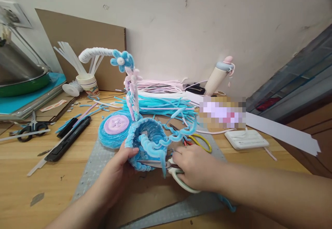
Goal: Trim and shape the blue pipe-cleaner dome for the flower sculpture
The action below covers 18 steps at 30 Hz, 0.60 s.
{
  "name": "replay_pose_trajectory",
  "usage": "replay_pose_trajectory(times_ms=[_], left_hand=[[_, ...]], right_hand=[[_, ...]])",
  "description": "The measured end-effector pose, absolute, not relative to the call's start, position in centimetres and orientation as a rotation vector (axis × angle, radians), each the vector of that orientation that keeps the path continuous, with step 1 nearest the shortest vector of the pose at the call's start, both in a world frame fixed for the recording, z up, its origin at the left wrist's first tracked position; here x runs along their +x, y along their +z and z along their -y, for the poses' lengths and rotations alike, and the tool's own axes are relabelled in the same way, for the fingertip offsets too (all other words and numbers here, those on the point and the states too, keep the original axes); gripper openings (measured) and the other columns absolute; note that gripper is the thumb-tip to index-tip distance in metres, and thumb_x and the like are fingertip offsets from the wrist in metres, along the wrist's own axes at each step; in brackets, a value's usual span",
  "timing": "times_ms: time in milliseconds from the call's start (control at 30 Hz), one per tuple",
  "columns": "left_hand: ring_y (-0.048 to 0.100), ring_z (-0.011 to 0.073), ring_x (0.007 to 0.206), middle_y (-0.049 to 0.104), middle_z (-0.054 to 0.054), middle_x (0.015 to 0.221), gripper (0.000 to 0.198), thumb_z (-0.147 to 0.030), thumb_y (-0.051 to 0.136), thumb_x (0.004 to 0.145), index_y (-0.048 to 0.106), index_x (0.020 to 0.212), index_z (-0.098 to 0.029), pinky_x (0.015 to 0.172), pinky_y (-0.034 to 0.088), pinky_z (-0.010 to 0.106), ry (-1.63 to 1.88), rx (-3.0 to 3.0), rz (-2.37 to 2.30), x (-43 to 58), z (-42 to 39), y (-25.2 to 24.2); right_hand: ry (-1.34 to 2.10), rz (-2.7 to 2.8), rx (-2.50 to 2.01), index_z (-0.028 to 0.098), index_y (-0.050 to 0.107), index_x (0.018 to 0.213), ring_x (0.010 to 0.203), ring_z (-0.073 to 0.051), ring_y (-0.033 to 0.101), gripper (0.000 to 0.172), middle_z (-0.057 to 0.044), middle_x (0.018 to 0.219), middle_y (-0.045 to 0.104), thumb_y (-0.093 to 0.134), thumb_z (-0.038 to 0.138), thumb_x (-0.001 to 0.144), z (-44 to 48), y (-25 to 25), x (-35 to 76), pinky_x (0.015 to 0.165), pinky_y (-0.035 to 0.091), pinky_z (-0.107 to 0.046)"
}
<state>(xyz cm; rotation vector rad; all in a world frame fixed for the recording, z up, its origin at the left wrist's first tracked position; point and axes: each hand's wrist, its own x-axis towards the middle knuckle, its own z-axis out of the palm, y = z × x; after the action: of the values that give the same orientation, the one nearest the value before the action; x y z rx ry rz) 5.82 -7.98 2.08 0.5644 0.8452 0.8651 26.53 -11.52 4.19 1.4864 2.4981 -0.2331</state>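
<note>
My left hand (pixel 120 165) grips the side of a hollow blue fuzzy pipe-cleaner cup (pixel 135 132), its opening turned toward me. Curly blue pipe cleaners (pixel 171 138) trail out of the opening to the right. In my right hand (pixel 195 165) is a pair of pale-handled scissors (pixel 155 164), with the blades pointing left at the cup's lower rim; part of the blades is hidden. A round blue wheel with a pink centre (pixel 116 125) sits beside the cup. Above it rises a white bent pipe-cleaner stem (pixel 98 51) with a blue flower (pixel 120 61).
Blue pipe cleaners (pixel 155 105) lie in a bundle behind. Yellow-handled pliers (pixel 203 142), a white power bank (pixel 246 139) and a bottle (pixel 219 76) are to the right. Black scissors (pixel 32 128), a black glue gun or cutter-like tool (pixel 68 139) and paper cups (pixel 87 83) stand left.
</note>
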Motion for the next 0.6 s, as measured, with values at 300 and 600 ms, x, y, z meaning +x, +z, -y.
replay_pose_trajectory(times_ms=[300,600], left_hand=[[0.069,0.0264,0.087,0.071,0.009,0.104,0.055,-0.013,0.058,0.074,0.051,0.129,-0.018,0.072,0.059,0.038,0.924,0.547,-0.912,5.8,7.7,3.7],[0.070,0.0255,0.077,0.074,0.011,0.093,0.045,-0.014,0.051,0.082,0.054,0.126,-0.016,0.065,0.059,0.037,0.874,0.521,-0.902,5.7,7.7,4.0]], right_hand=[[-0.225,-2.387,1.831,0.021,0.062,0.081,0.075,-0.025,0.066,0.029,-0.006,0.085,0.069,0.049,0.047,0.082,11.4,6.6,26.7,0.059,0.040,-0.032],[-0.200,-2.363,1.780,0.020,0.063,0.078,0.073,-0.027,0.067,0.026,-0.007,0.082,0.069,0.048,0.041,0.083,11.5,6.9,25.7,0.059,0.043,-0.034]])
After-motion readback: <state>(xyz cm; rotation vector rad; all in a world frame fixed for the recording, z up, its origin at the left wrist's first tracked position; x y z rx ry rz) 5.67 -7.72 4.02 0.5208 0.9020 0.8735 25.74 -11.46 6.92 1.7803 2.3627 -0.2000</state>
